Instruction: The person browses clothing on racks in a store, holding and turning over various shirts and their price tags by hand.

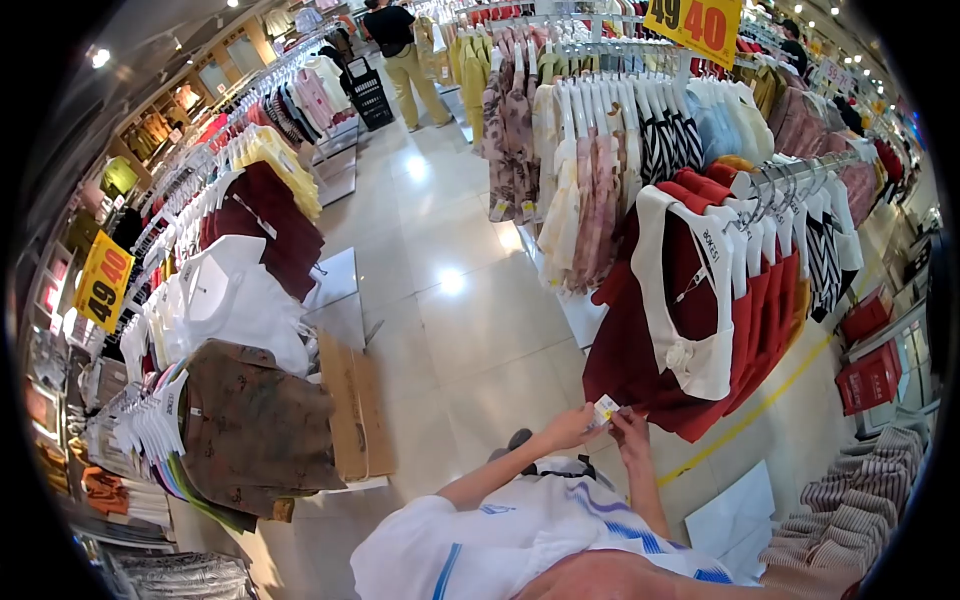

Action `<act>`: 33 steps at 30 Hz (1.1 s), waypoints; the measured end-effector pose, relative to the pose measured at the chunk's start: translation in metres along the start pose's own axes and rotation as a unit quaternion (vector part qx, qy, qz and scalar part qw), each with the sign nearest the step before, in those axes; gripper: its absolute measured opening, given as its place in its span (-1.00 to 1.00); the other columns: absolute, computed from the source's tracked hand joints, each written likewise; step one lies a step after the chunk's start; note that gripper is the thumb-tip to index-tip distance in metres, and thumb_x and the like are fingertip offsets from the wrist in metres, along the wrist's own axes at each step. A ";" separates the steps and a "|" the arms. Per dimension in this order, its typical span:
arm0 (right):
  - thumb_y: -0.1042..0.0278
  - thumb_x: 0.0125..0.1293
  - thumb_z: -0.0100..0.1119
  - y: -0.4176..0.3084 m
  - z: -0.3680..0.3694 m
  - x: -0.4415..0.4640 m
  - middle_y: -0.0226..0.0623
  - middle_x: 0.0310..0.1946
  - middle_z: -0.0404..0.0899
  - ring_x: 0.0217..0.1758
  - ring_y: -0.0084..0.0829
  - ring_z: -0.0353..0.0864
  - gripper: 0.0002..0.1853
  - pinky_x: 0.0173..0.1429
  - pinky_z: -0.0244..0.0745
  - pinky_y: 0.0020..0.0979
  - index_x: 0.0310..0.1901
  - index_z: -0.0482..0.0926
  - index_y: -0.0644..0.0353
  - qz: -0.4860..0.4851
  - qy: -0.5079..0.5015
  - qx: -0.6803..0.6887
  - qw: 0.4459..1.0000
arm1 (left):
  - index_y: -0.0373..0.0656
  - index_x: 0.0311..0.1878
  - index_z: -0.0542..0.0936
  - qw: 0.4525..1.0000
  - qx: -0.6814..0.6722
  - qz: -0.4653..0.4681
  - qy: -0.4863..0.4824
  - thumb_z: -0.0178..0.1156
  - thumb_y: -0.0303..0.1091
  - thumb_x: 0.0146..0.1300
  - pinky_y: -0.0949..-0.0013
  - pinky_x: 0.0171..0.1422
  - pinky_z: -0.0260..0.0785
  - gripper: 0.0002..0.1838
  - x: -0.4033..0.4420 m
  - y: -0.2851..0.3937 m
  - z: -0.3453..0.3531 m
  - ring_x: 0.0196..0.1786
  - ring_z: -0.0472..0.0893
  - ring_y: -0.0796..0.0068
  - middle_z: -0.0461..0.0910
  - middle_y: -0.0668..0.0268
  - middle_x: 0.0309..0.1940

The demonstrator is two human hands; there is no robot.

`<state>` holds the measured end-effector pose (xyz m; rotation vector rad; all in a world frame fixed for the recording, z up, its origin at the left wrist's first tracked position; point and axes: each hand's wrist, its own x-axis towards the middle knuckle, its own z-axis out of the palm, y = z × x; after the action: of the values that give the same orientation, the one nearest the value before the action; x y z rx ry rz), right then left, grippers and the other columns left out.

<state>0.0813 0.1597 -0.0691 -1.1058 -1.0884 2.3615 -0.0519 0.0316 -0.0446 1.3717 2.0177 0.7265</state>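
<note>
My left hand point(571, 427) pinches a small white and yellow price tag point(605, 408) between its fingers. Just to its right, my right hand point(630, 433) has its fingers closed at the tag's other edge, against the hem of a dark red garment. That dark red dress with a wide white collar point(680, 350) hangs at the front of a rack, a pale flower on its collar. Behind it on the same rail are several red garments point(765, 320) on white hangers. Whether my right fingers also hold the cloth is hard to tell.
On the left, a rack carries a brown patterned garment point(255, 430), a white top point(235, 300) and dark red clothes. A cardboard box point(355, 410) stands beside it. Striped clothes point(850, 500) hang at lower right. A person point(395, 50) stands in the aisle near a black basket point(368, 95).
</note>
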 end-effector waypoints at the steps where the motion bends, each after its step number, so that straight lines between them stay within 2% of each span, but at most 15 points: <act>1: 0.47 0.19 0.23 -0.001 -0.001 -0.001 -0.46 -0.43 0.53 -0.45 -0.62 0.52 -0.92 -0.34 0.50 -0.61 -0.32 0.51 0.13 0.003 -0.003 -0.001 1.000 | -0.28 -0.04 0.25 1.000 0.004 -0.002 0.002 0.08 0.02 0.24 0.03 -0.19 0.40 -0.47 0.001 0.002 0.001 -0.20 0.55 -0.09 0.52 -0.07 -0.21; 6: 0.47 0.18 0.24 -0.003 -0.009 -0.003 -0.47 -0.44 0.54 -0.47 -0.64 0.52 -0.91 -0.36 0.50 -0.60 -0.33 0.50 0.12 0.007 0.006 -0.009 1.000 | -0.28 -0.02 0.23 1.000 0.016 -0.013 0.014 0.08 0.01 0.23 0.01 -0.21 0.40 -0.47 0.001 0.012 0.007 -0.21 0.56 -0.10 0.52 -0.06 -0.21; 7: 0.47 0.18 0.24 -0.003 -0.010 -0.005 -0.47 -0.44 0.54 -0.47 -0.64 0.52 -0.91 -0.36 0.50 -0.60 -0.33 0.50 0.12 0.009 0.005 -0.009 1.000 | -0.29 -0.08 0.23 0.999 0.018 -0.002 0.028 0.08 0.01 0.23 0.01 -0.25 0.40 -0.48 0.001 0.014 0.008 -0.25 0.57 -0.10 0.53 -0.07 -0.26; 9: 0.49 0.18 0.24 -0.006 -0.010 -0.009 -0.38 -0.43 0.54 -0.45 -0.60 0.53 -0.87 -0.37 0.49 -0.59 -0.25 0.50 0.25 0.005 0.001 0.027 1.000 | -0.31 -0.14 0.23 0.999 0.020 0.008 0.041 0.09 0.00 0.23 0.01 -0.29 0.41 -0.49 0.001 0.016 0.010 -0.29 0.57 -0.11 0.54 -0.08 -0.30; 10: 0.49 0.18 0.24 -0.007 -0.010 -0.011 -0.38 -0.43 0.54 -0.45 -0.60 0.53 -0.87 -0.37 0.49 -0.59 -0.25 0.50 0.25 0.006 0.001 0.028 1.000 | -0.30 -0.14 0.23 0.999 0.023 0.003 0.036 0.09 0.00 0.23 0.01 -0.28 0.41 -0.49 0.001 0.017 0.011 -0.29 0.57 -0.11 0.54 -0.08 -0.30; 12: 0.49 0.21 0.20 -0.008 -0.012 -0.014 -0.46 -0.44 0.54 -0.48 -0.64 0.52 -0.91 -0.39 0.50 -0.60 -0.30 0.47 0.11 0.027 -0.011 0.046 0.999 | -0.30 -0.14 0.23 0.999 0.026 -0.001 0.029 0.09 0.00 0.22 0.00 -0.28 0.41 -0.50 0.002 0.020 0.013 -0.28 0.58 -0.10 0.54 -0.08 -0.30; 21: 0.42 0.27 0.15 -0.002 -0.015 -0.016 -0.42 -0.41 0.54 -0.49 -0.61 0.50 -0.91 -0.42 0.45 -0.59 -0.22 0.46 0.15 0.038 -0.044 0.091 0.994 | -0.29 -0.14 0.23 0.998 0.032 -0.019 0.049 0.10 -0.06 0.22 0.02 -0.26 0.42 -0.54 -0.007 0.034 0.010 -0.26 0.58 -0.07 0.55 -0.04 -0.29; 24: 0.41 0.26 0.16 0.000 -0.008 -0.020 -0.43 -0.44 0.52 -0.49 -0.64 0.48 -0.86 -0.43 0.40 -0.60 -0.20 0.49 0.26 0.042 -0.020 0.060 0.997 | -0.30 -0.14 0.25 0.997 0.032 -0.028 0.065 0.14 -0.12 0.18 0.03 -0.26 0.42 -0.55 -0.010 0.040 0.004 -0.27 0.58 -0.06 0.54 0.00 -0.29; 27: 0.38 0.26 0.17 0.001 -0.004 -0.024 -0.43 -0.43 0.53 -0.50 -0.65 0.47 -0.84 -0.44 0.38 -0.61 -0.19 0.50 0.25 0.072 -0.008 0.032 0.997 | -0.32 -0.10 0.29 0.992 0.091 -0.032 0.084 0.19 -0.15 0.15 0.07 -0.23 0.40 -0.54 -0.015 0.045 0.004 -0.25 0.58 0.00 0.54 0.03 -0.30; 31: 0.36 0.27 0.17 0.008 -0.010 -0.016 -0.46 -0.42 0.56 -0.50 -0.66 0.50 -0.86 -0.42 0.42 -0.61 -0.19 0.50 0.19 0.063 -0.010 0.009 0.998 | -0.29 -0.12 0.34 0.979 0.156 -0.011 0.133 0.23 -0.19 0.09 0.14 -0.22 0.39 -0.56 -0.021 0.049 0.006 -0.26 0.59 0.13 0.56 0.11 -0.33; 33: 0.37 0.27 0.17 0.012 -0.014 -0.014 -0.45 -0.43 0.58 -0.48 -0.68 0.52 -0.89 -0.43 0.42 -0.63 -0.22 0.51 0.18 -0.010 -0.041 -0.058 0.997 | -0.28 -0.12 0.35 0.976 0.164 -0.014 0.140 0.24 -0.18 0.08 0.15 -0.21 0.39 -0.56 -0.023 0.048 0.007 -0.26 0.60 0.15 0.56 0.12 -0.33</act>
<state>0.1010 0.1512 -0.0764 -1.0397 -1.2738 2.3724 -0.0101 0.0261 -0.0115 1.4856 2.4615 0.6222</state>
